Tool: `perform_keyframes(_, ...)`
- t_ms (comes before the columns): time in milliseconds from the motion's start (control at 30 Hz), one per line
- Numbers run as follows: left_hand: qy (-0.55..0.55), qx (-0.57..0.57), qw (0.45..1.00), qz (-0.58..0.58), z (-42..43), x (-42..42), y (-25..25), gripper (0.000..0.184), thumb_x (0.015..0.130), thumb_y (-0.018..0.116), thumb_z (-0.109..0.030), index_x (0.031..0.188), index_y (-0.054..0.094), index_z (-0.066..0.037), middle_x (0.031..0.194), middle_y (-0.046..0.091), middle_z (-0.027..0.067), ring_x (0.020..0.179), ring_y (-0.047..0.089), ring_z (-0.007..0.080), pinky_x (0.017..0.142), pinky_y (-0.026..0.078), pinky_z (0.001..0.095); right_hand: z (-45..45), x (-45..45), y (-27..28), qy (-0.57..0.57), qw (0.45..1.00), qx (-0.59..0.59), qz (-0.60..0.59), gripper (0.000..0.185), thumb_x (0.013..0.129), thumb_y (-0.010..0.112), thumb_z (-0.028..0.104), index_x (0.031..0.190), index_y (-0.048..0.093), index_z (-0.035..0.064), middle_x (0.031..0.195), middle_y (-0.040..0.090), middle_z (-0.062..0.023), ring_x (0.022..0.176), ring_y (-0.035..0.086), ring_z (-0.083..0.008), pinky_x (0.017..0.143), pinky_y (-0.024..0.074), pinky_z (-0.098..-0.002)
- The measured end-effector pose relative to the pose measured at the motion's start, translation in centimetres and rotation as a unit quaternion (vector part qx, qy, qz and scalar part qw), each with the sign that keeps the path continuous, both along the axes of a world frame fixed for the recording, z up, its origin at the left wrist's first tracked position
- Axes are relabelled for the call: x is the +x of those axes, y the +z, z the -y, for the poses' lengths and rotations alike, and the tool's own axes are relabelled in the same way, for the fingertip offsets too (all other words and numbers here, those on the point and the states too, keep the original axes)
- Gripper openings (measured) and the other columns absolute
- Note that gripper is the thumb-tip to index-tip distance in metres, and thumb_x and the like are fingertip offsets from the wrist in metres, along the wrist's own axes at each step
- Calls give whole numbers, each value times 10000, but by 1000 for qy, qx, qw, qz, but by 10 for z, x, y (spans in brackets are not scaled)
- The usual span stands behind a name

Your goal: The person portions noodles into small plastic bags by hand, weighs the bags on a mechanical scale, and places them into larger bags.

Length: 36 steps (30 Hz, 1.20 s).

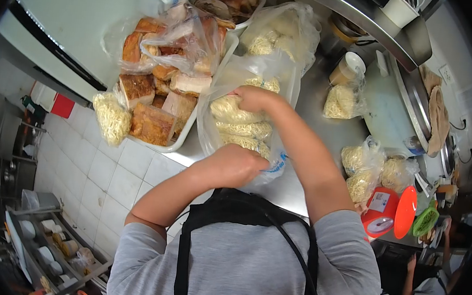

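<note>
A clear plastic bag [205, 123] lies open on the steel table, with several bundles of pale noodles [244, 129] in a column inside it. My left hand [237, 164] is closed on the near edge of this bag, beside the lowest bundle. Farther up, my right hand [256, 100] reaches into the bag from the right, its fingers curled on the upper noodle bundle [229, 110]. Its fingertips are partly hidden. Beyond it sits another bag of noodles [282, 36].
To the left, a white tray [184, 134] holds chunks of browned meat [154, 123], with bagged noodles [112, 118] at its corner. On the right are more noodle bags [342, 100], a plastic jar [349, 67] and a red container [381, 208]. Another person's arm [407, 283] shows at lower right.
</note>
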<state>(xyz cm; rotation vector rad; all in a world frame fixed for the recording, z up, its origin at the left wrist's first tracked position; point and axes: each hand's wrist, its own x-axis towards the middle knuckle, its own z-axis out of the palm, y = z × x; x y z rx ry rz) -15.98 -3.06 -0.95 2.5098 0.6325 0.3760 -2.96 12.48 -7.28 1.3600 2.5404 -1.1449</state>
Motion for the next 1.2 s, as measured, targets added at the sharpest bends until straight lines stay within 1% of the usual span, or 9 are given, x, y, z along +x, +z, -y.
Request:
perform_keyframes(200,-38,-12,999,32,-3,-7,14,75,730,526,-121,783,538,-69,677,549,102,642,565,296,552,449,389,41,-5,-7,-83,925,370,19,432,760,571,189,1179,465,184,1137,507,-86,1061,469,-260,844,411,-348)
perform_keyframes(333,-59,-20,998,2,-10,-4,13,152,730,555,-135,875,562,-92,728,565,90,677,569,280,567,450,375,63,-9,-18,-135,956,248,-82,546,675,650,307,1177,466,199,1153,478,-66,1091,412,-264,884,331,-402)
perform_keyframes(467,-58,-45,995,62,-13,2,15,198,733,572,-163,920,574,-99,761,580,93,684,570,284,574,451,370,61,-6,-12,-125,926,346,-86,482,691,647,257,1139,496,161,1141,485,-67,1052,448,-262,829,380,-392)
perform_keyframes(600,0,-61,998,34,-17,-9,24,206,742,577,-187,930,576,-102,772,586,95,689,572,289,585,451,368,98,54,71,-113,915,317,-223,385,684,646,219,1031,537,95,1019,552,-91,960,514,-279,777,415,-364)
perform_keyframes(667,35,-83,996,26,-18,-11,29,189,749,566,-198,918,568,-113,765,586,92,703,568,297,599,446,379,105,111,92,-247,806,475,-254,348,668,667,228,953,554,63,940,571,-104,958,509,-294,795,392,-370)
perform_keyframes(767,40,-50,997,37,-22,-3,32,206,736,596,-173,918,577,-77,764,588,106,674,576,283,585,454,354,86,187,98,-395,691,603,50,291,680,667,254,873,582,54,865,592,-97,871,547,-291,798,384,-366)
perform_keyframes(900,38,-16,995,89,-25,18,51,289,696,649,-186,941,572,-54,762,549,111,684,554,264,597,447,322,53,263,41,-444,799,307,265,222,776,569,269,887,592,78,812,611,-91,804,569,-280,758,406,-369)
perform_keyframes(1167,60,-8,986,156,-26,67,71,287,688,652,-178,932,570,-53,779,545,97,682,543,249,585,443,318,105,254,109,-382,861,323,-94,177,825,481,208,871,578,67,769,597,-149,673,568,-304,610,444,-361)
perform_keyframes(1200,41,-16,989,140,-22,77,69,293,688,653,-168,941,567,-49,763,535,92,674,532,230,584,440,307,111,246,102,-342,876,341,-7,179,824,484,208,876,578,65,761,593,-148,666,565,-286,613,441,-357)
